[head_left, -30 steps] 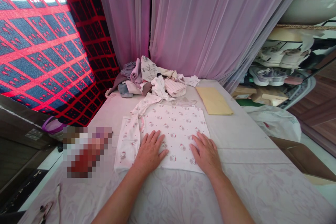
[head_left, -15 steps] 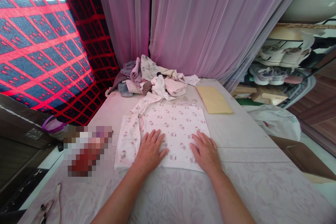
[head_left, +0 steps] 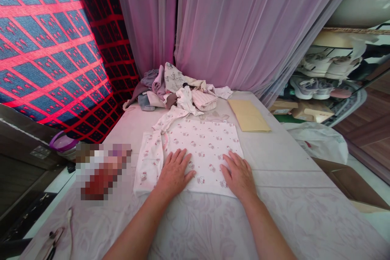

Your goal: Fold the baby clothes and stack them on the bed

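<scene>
A white children's top with a small pink cartoon-cat print lies spread on the bed in front of me. Its left part is folded over, and one sleeve stretches away toward the clothes behind. My left hand rests flat on the lower left of the top, fingers spread. Near the lower right edge my right hand lies on the fabric, also with its fingers apart. Neither hand grips the cloth.
A heap of crumpled clothes sits at the far end of the bed. To its right is a flat tan folded piece. A blurred-out item and a cable are at left. Shoes stand on a rack at right.
The view has shifted very slightly. Both hands stay on the top in the same places, and the cloth looks unchanged.
</scene>
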A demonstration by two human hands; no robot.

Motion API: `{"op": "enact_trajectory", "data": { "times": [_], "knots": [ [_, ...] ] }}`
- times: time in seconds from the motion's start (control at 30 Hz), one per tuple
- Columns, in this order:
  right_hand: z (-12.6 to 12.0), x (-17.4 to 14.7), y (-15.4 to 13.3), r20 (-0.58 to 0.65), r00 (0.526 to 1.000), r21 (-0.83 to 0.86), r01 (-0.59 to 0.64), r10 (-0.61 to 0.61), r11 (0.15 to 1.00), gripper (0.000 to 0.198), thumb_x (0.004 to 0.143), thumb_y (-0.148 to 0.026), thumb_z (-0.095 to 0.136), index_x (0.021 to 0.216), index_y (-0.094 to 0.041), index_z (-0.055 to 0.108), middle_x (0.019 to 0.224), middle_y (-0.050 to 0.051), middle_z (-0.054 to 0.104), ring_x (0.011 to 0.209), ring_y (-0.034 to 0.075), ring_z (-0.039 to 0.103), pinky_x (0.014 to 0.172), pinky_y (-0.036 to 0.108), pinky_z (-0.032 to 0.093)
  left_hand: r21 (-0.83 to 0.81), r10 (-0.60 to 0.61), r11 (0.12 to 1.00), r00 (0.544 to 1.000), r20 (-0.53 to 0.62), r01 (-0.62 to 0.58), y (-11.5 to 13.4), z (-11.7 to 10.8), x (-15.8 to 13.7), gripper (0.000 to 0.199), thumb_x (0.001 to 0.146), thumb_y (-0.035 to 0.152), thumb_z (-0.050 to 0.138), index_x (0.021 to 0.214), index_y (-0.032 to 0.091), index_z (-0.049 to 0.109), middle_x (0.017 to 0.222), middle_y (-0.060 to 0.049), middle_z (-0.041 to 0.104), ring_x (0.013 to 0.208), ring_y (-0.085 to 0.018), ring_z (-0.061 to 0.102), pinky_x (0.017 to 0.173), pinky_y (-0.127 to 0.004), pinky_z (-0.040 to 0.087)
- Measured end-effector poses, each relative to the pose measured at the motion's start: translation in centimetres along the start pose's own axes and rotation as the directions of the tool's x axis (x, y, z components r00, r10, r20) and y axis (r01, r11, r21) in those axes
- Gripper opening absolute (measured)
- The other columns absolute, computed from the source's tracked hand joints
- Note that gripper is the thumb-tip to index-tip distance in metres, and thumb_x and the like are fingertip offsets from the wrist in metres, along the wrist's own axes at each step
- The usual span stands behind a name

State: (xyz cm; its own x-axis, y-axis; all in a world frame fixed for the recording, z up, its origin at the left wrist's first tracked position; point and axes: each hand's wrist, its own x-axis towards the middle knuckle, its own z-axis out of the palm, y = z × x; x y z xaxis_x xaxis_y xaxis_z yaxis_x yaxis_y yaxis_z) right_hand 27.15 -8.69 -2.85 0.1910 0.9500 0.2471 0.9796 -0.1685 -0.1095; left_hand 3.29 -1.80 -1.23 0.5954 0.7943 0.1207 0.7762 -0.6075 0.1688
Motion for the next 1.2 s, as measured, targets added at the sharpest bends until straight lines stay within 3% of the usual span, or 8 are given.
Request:
{"op": "enact_trajectory", "data": {
  "times": [0.47,0.97,1.2],
  "knots": [
    [-0.2,0.0,-0.1,0.011,1.0,0.009,-0.007,0.007,1.0,0.04,0.093,-0.035,0.04,0.124,-0.02,0.059,0.138,0.011,0.051,0.129,0.025,0.043,0.108,0.046,0.028,-0.009,-0.014,1.0,0.999,0.035,0.015,0.2,-0.5,0.1,0.054,0.09,0.05,0.047,0.137,0.022,0.045,0.15,-0.008,0.039,0.139,-0.028,0.031,0.114,-0.048,0.026],
    [0.0,0.0,0.0,0.009,1.0,0.021,-0.017,0.017,1.0,0.04,0.093,-0.036,0.038,0.124,-0.021,0.059,0.139,0.01,0.051,0.129,0.024,0.042,0.107,0.046,0.029,-0.027,-0.004,1.0,1.0,-0.008,0.004,-0.1,0.2,0.0,0.054,0.091,0.05,0.045,0.138,0.024,0.044,0.15,-0.008,0.039,0.14,-0.028,0.03,0.113,-0.05,0.026],
    [0.4,-0.1,0.2,-0.031,0.999,0.05,-0.01,0.011,0.999,0.039,0.092,-0.036,0.039,0.122,-0.021,0.061,0.137,0.01,0.053,0.128,0.025,0.043,0.107,0.047,0.03,-0.086,-0.016,0.996,0.997,0.073,0.023,-0.1,-1.0,0.5,0.051,0.091,0.047,0.047,0.135,0.022,0.047,0.148,-0.009,0.042,0.138,-0.029,0.033,0.112,-0.05,0.028]
  ]
}}
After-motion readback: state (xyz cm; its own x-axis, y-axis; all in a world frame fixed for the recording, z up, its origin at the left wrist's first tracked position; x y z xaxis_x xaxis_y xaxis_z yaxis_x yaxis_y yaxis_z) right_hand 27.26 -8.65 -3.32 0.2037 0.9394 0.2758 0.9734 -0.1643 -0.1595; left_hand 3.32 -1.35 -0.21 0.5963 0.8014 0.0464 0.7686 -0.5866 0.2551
